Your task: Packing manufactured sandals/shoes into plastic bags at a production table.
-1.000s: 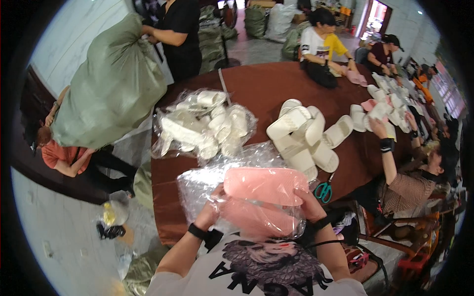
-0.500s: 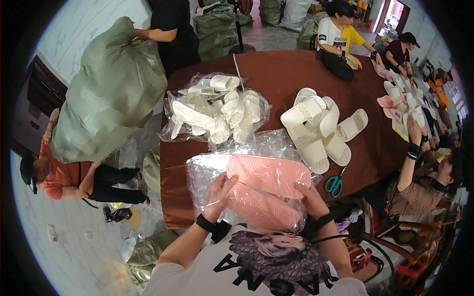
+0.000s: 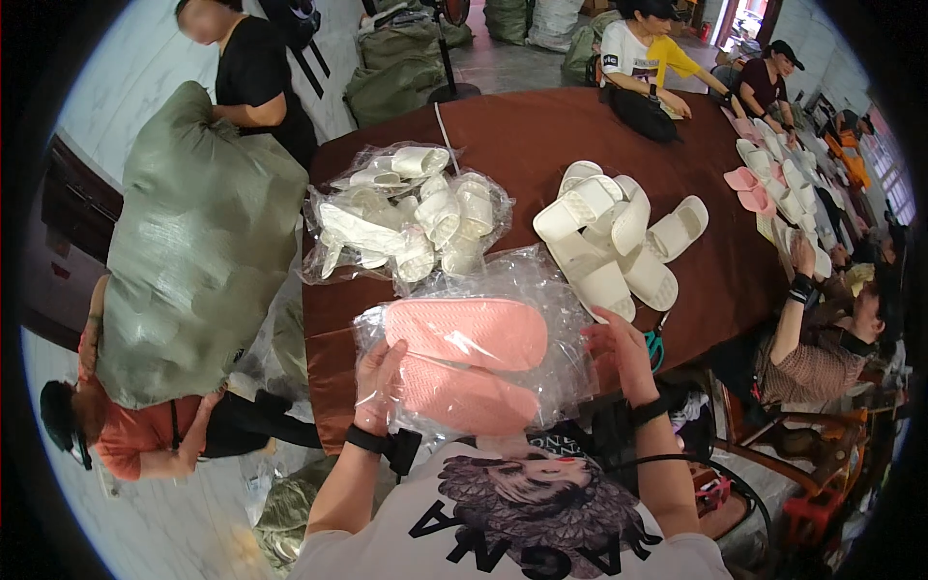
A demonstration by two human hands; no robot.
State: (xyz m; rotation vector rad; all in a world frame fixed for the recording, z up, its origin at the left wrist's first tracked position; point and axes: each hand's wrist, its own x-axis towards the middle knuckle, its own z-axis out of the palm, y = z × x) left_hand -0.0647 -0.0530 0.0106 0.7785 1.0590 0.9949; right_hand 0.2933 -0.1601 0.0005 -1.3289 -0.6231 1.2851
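Observation:
In front of me lies a pair of pink slippers (image 3: 464, 333) inside a clear plastic bag (image 3: 567, 358), side by side with their textured soles up. My left hand (image 3: 379, 382) grips their left end through the plastic, thumb on top. At the bag's right edge is my right hand (image 3: 623, 358), its fingers apart and close to the film; whether they touch it I cannot tell. Teal-handled scissors (image 3: 655, 350) lie just beyond that hand, partly hidden. Farther off are loose cream slippers (image 3: 604, 242) in a heap and, to their left, bagged white slippers (image 3: 411, 217).
A brown cloth covers the table (image 3: 512, 130). At left, two people handle a big green sack (image 3: 198, 261). Other people sit along the far and right sides, near rows of pink and white slippers (image 3: 788, 188). A wooden chair (image 3: 797, 445) stands at my right.
The bagged pink slippers and my left hand have shifted left. My right hand has let go of the slippers' right end. At left, the green sack has moved lower with the people around it.

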